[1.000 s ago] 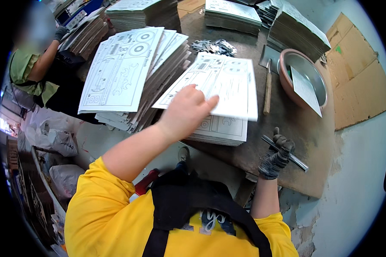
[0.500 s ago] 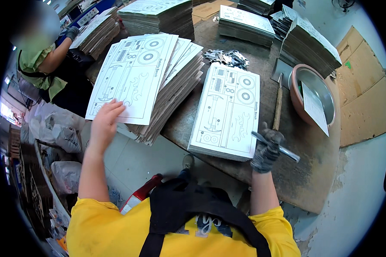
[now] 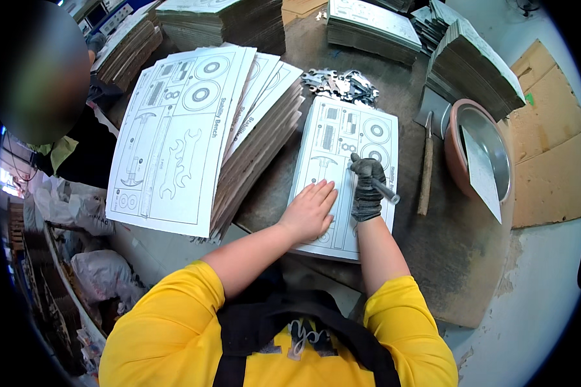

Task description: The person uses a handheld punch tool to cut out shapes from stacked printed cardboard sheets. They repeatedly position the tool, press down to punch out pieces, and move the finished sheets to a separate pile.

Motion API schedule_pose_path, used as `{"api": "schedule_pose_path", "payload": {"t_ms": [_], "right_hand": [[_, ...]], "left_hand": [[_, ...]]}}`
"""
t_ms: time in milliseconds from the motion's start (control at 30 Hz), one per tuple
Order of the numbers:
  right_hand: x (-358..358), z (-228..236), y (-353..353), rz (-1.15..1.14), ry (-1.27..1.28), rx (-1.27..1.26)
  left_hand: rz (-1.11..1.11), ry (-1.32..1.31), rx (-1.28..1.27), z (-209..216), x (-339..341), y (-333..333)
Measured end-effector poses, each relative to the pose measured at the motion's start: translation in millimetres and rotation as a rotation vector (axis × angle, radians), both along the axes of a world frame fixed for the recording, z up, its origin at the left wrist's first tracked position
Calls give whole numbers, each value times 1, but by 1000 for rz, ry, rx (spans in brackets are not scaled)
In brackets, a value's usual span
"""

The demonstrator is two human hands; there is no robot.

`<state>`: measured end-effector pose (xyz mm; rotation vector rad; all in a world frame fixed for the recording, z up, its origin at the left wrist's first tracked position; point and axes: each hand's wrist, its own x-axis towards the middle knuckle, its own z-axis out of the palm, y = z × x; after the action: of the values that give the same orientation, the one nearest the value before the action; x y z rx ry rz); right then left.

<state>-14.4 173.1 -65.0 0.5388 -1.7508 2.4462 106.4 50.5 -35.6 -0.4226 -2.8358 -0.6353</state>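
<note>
A white printed die-cut sheet (image 3: pixel 348 138) lies on top of a small stack in front of me on the brown table (image 3: pixel 432 258). My left hand (image 3: pixel 310 209), bare, presses flat on the sheet's lower part with fingers spread. My right hand (image 3: pixel 366 187), in a dark grey glove, grips a thin metal rod tool (image 3: pixel 379 187), its tip down on the sheet's middle. To the left lies a tall fanned stack of the same sheets (image 3: pixel 187 129).
A pile of punched-out metal-coloured pieces (image 3: pixel 339 82) lies behind the sheet. A wooden-handled tool (image 3: pixel 426 168) and a round brown basin (image 3: pixel 481 155) with a white card sit at right. More sheet stacks (image 3: pixel 368 26) line the far edge. Another person (image 3: pixel 64 135) is at left.
My left hand came off the large left stack and now presses flat on the sheet before me. My gloved right hand has brought the rod's tip down onto the sheet.
</note>
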Motion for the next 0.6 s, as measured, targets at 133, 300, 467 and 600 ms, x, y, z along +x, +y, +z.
{"api": "schedule_pose_path", "payload": {"t_ms": [133, 300, 467, 600], "right_hand": [[52, 21, -4, -41, -20, 343], [133, 15, 31, 138, -187, 307], [191, 21, 49, 171, -94, 418], [186, 37, 44, 37, 456, 504]], "left_hand": [[48, 6, -46, -1, 3, 1], [52, 12, -63, -3, 3, 3], [61, 19, -92, -6, 4, 6], [69, 39, -113, -10, 3, 6]]}}
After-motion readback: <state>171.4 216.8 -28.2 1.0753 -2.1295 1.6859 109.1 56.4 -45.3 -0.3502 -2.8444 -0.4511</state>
